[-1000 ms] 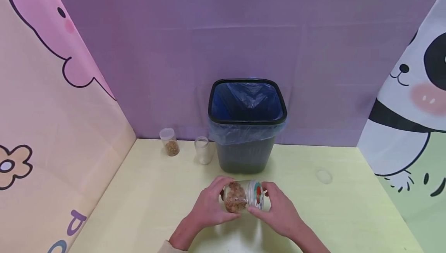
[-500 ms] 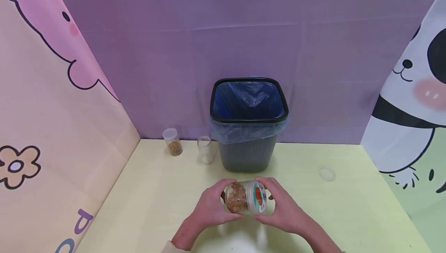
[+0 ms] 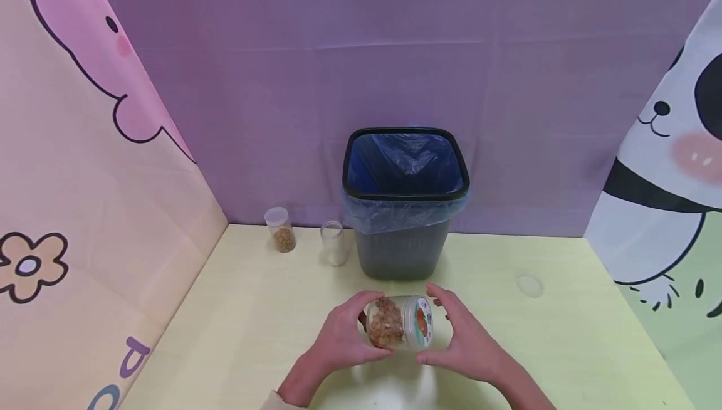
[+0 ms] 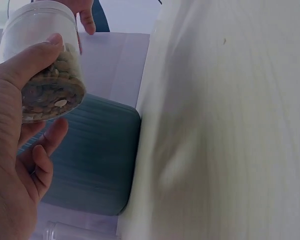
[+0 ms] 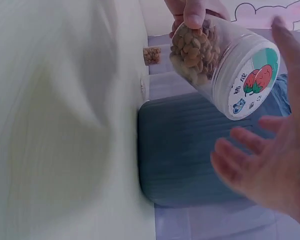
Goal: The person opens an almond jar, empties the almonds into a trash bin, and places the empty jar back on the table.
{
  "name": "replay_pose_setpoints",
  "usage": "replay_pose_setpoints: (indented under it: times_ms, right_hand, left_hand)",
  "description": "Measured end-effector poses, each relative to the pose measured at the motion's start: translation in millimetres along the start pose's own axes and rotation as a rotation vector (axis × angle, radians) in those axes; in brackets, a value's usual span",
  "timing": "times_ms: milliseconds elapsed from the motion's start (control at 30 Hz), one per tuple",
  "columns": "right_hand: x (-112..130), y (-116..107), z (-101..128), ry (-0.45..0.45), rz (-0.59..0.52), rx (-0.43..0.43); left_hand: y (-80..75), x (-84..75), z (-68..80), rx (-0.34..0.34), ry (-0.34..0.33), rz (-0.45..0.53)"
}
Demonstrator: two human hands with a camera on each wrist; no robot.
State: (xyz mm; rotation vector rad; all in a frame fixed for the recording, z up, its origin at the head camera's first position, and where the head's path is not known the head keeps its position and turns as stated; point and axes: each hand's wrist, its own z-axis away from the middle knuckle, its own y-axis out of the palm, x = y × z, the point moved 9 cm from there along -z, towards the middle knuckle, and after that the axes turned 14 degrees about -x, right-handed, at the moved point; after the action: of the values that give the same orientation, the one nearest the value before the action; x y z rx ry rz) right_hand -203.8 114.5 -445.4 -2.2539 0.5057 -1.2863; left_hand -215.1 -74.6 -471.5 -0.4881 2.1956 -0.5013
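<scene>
Grips the jar [image 3: 393, 322] sideways above the table [image 3: 254, 310] with left hand [image 3: 345, 335], near the base [image 4: 54, 106]; spreads right hand [image 3: 465, 342], empty, beside the lid [image 3: 422, 322]. Should be light, stiff, perhaps slippery; best held round the lid.

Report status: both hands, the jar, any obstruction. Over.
Left hand gripping clear jar near its base. Right hand spread around lid, not gripping. Jar tilted, lid on, part full. Waste bin beyond; nothing seen between right hand and lid.
</scene>
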Motion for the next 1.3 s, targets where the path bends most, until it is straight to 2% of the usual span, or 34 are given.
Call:
replay_pose_setpoints:
  times_ms: [167,300,433,533,767,900,1133,1300]
  right_hand:
    - [-3.2,-5.0,0.7,0.001,0.272,-0.082]
    - [-6.4,-2.3,2.1,0.043,0.352,-0.081]
    - [-7.5,-0.5,4.1,0.076,0.325,-0.063]
    - [-7.3,2.3,5.8,0.056,0.283,-0.030]
    - [1.5,5.9,8.6,-0.106,0.192,0.018]
    - [5.5,4.5,7.9,-0.156,0.172,0.015]
    - [7.9,4.4,10.3,-0.152,0.144,0.040]
    - [6.5,6.8,12.5,-0.122,0.076,0.047]
  left_hand:
    - [1.5,-0.5,2.0,-0.016,0.016,0.017]
    - [2.5,-0.8,2.9,-0.022,0.032,0.024]
    - [3.1,0.0,3.5,-0.028,0.040,0.023]
    - [2.9,0.8,4.3,-0.034,0.049,0.025]
    - [1.0,-0.3,7.7,-0.038,0.051,0.036]
    - [0.9,-0.6,8.3,-0.044,0.052,0.041]
    - [1.0,1.0,11.8,-0.036,0.020,0.030]
    - [0.5,1.6,13.5,-0.026,0.010,0.023]
